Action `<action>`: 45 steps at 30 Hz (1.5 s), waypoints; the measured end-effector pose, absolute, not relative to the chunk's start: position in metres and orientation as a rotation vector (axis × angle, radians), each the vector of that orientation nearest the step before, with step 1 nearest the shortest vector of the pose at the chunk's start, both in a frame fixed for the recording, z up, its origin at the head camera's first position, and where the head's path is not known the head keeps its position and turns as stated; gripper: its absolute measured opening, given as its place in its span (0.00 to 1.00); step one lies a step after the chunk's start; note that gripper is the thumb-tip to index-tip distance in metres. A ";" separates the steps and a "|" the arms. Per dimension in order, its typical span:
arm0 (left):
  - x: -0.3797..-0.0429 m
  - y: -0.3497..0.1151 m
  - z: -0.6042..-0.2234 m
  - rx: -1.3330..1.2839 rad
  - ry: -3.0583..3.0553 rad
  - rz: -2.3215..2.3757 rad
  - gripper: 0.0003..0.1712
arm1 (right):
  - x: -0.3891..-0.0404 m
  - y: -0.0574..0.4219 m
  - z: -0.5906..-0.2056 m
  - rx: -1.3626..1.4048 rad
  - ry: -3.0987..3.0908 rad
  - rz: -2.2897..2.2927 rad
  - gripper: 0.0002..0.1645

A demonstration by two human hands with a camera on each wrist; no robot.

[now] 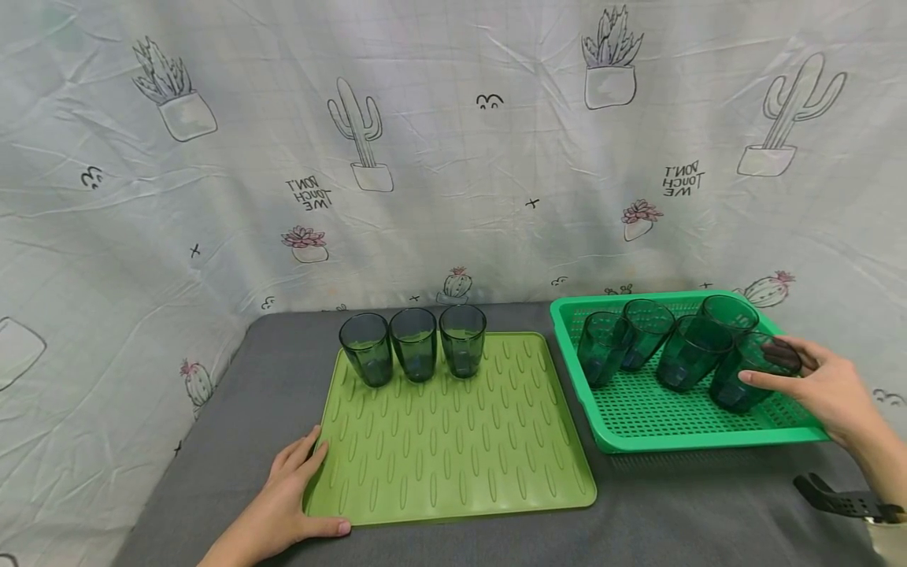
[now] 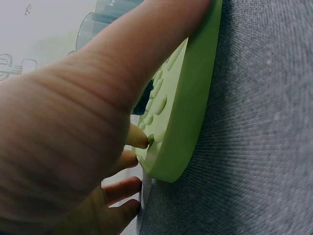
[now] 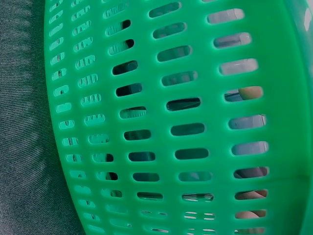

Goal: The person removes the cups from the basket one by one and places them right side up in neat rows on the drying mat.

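My right hand (image 1: 836, 394) reaches over the right side of a green basket (image 1: 680, 441) and grips a dark green drinking glass (image 1: 737, 392), thumb in front and fingers behind its rim. In the right wrist view the slotted basket wall (image 3: 156, 117) hides most of that hand. Several similar glasses (image 1: 601, 354) stand or lean together in the basket. My left hand (image 1: 279, 492) rests at the near left corner of a lime-green ridged tray (image 1: 453, 441), thumb along its front edge, other fingers along its left side. Three glasses (image 1: 414, 346) stand in a row at the tray's back left.
A grey cloth (image 1: 234, 409) covers the table under tray and basket. Behind it hangs a pale curtain (image 1: 439, 157) printed with cacti. The basket stands close to the tray's right side. A black strap (image 1: 843, 500) is round my right wrist.
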State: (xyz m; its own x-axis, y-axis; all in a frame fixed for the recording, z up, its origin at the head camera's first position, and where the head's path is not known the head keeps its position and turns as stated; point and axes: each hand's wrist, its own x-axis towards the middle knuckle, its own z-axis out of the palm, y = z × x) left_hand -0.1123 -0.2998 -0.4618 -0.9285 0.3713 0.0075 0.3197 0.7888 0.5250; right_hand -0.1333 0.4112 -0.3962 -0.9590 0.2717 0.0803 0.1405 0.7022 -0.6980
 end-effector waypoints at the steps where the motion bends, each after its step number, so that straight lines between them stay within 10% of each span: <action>1: -0.112 -0.300 -0.462 0.559 2.881 0.819 0.70 | -0.133 0.411 -0.396 -0.333 -2.731 1.103 0.62; 45: -0.110 -0.299 -0.456 0.547 2.860 0.805 0.70 | -0.107 0.396 -0.358 -0.243 -2.669 1.185 0.50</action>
State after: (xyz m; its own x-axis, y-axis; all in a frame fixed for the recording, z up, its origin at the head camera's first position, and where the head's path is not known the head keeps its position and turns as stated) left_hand -0.1104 -0.2991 -0.4562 -0.9274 0.3736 -0.0177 0.3095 0.7931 0.5246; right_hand -0.1075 0.3958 -0.3580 -0.9641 0.2344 0.1247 0.0646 0.6628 -0.7460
